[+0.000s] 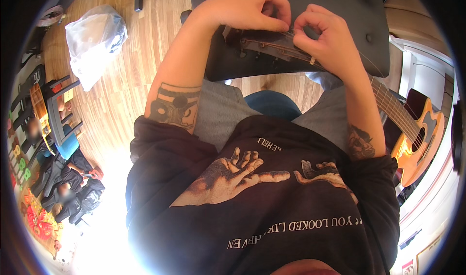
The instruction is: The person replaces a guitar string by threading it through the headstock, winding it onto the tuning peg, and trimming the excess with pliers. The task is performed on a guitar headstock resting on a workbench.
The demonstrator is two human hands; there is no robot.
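Both my hands are over the headstock of an acoustic guitar (265, 43), which rests on a black padded surface (229, 64). My left hand (255, 9) pinches a thin guitar string between thumb and index finger, just above the headstock. Almost touching it, my right hand (320, 34) is curled with thumb and fingertip together at the same string. A thin loose strand arcs out to the right of that hand. Under my right forearm runs the fretted neck (393, 107), leading to the light wooden guitar body (433, 129) at the right.
A clear plastic bag (94, 42) lies on the wooden floor to the left. Beyond it are a dark chair (58, 111), another guitar (39, 105) and people seated at the far left. A blue round seat (273, 102) shows between my legs. A white cabinet-like structure stands at the right.
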